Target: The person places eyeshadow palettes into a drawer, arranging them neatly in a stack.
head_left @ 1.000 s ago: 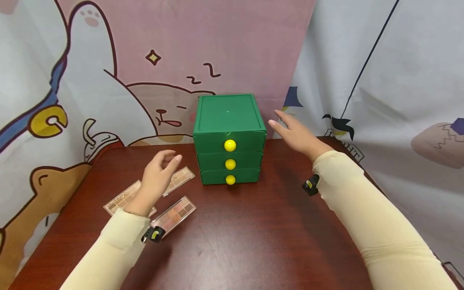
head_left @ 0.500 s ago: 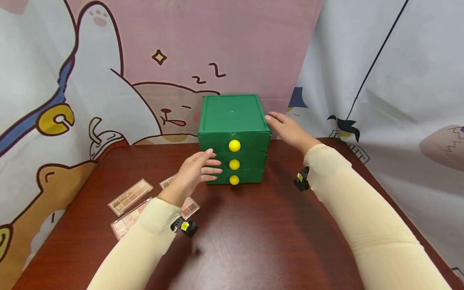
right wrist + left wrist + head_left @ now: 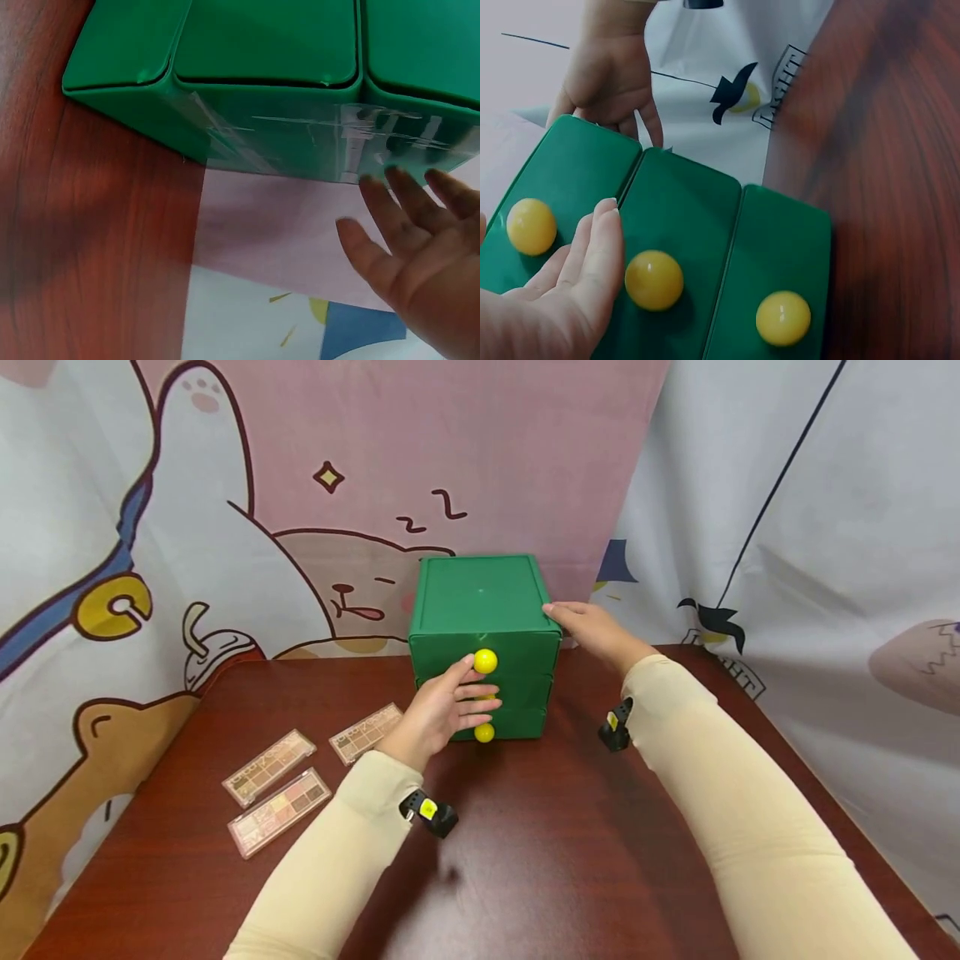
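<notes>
A green three-drawer box with round yellow knobs stands at the back of the table. My left hand is in front of the drawers, fingers extended, thumb tip right at the top knob. Its fingers partly hide the middle knob in the head view; the bottom knob shows below them. In the left wrist view, the fingers lie between the top knob and the middle knob. My right hand is at the box's upper right edge, its fingers loosely spread beside the taped side wall.
Three flat makeup palettes lie left of the box: one near the left forearm, one farther left, one in front. A printed cloth hangs close behind the brown table.
My left hand has moved right from over the palettes to the drawer fronts, uncovering the palettes. My right hand has come in to the box's right edge. The drawers stay closed.
</notes>
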Tool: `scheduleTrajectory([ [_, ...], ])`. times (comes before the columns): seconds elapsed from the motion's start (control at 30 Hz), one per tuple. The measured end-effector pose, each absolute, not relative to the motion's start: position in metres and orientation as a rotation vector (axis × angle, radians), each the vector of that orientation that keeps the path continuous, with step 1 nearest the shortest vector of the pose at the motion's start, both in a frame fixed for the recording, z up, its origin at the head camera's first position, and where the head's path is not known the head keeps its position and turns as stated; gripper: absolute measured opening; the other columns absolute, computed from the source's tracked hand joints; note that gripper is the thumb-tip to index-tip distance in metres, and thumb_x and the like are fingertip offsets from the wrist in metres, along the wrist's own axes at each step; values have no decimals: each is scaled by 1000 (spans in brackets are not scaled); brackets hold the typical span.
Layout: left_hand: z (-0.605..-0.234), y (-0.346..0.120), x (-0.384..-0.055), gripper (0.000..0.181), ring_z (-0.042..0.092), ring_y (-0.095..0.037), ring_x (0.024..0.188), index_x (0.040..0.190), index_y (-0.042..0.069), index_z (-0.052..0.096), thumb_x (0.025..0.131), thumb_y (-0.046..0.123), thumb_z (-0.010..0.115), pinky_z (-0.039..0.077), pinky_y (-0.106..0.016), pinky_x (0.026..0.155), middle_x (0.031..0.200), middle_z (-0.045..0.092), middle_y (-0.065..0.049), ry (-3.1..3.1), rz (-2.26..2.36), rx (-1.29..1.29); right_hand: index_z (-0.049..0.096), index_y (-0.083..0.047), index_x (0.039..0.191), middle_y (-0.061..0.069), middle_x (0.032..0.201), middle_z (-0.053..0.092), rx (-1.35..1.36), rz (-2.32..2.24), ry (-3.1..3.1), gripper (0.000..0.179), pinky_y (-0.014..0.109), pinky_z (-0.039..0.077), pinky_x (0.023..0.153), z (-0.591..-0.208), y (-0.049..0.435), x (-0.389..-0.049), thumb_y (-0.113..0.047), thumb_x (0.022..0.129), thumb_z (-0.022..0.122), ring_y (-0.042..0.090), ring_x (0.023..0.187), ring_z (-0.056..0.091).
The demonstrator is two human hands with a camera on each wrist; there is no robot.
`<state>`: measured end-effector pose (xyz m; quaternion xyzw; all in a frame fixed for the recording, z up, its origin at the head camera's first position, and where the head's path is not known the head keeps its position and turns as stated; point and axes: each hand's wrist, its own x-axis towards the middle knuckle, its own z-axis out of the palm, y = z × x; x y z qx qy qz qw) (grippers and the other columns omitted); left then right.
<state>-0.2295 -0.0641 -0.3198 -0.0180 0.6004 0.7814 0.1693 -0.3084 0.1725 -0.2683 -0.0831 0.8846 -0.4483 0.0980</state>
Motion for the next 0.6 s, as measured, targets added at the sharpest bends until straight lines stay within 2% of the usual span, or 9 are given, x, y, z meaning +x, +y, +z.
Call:
scheduleTrajectory([
  [0.13,-317,-56,-233,54,61,-36,114,131,-2,45,101,42,46,47,-45,97,128,57,-24,1662,2274,-87,33,-10,150,13,151,37,-197,-1423,2545,70,49,35,106,-271,171,-311,-53,97,44,31,134,40],
  [0.27,-315,-50,-236,53,61,-35,113,128,-1,48,99,43,49,48,-44,95,124,60,-23,1637,2317,-162,29,-11,152,15,147,43,-181,-1495,2500,69,48,41,100,-272,168,-310,-50,98,45,30,129,46],
  [0.5,-315,-44,-238,40,68,-23,91,120,-1,54,100,34,51,54,-37,84,106,65,-17,1634,2353,-233,28,-13,153,19,141,49,-151,-1501,2507,66,47,45,97,-270,165,-312,-45,98,46,32,121,54],
  [0.6,-315,-43,-236,39,68,-22,87,119,-2,55,100,32,52,56,-35,80,103,66,-17,1649,2355,-223,30,-13,152,19,137,53,-152,-1475,2524,65,48,45,96,-269,166,-314,-45,98,47,31,114,58],
])
